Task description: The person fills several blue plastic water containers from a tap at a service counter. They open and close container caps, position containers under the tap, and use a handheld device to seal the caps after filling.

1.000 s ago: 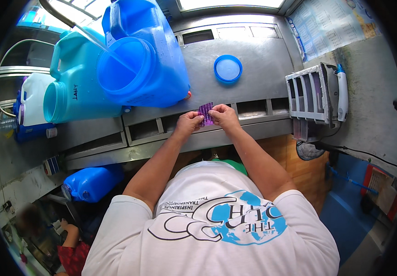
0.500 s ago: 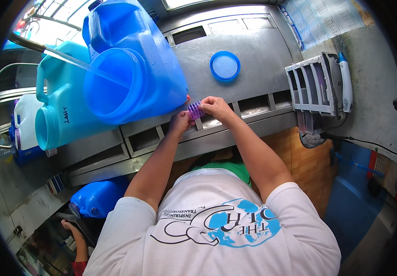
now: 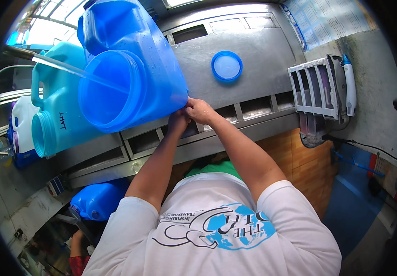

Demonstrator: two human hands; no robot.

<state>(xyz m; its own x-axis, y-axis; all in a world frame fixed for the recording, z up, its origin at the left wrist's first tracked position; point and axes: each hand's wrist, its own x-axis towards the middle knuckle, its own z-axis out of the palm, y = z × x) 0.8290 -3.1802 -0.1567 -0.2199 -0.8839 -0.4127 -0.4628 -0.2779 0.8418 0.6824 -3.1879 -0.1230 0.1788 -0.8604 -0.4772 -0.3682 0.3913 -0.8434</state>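
A large blue water jug stands on the steel counter, its wide round mouth uncapped and facing me. A clear tube runs from the left into that mouth. At the jug's lower right corner, my right hand is closed, with its fingertips against the jug's edge. My left hand is closed just beside it, partly under the jug's overhang. The fingers meet there, and whatever they hold is hidden. A blue-rimmed round lid lies on the counter beyond my right hand.
A teal jug, also uncapped, stands left of the blue one, with a white jug farther left. Another blue jug sits below the counter. A white slatted rack hangs on the right wall. Another person's red sleeve shows at lower left.
Both hands have moved slightly left, to the blue jug's lower corner. The purple printed strip they held between them is now out of sight, as is the small red part at that corner.
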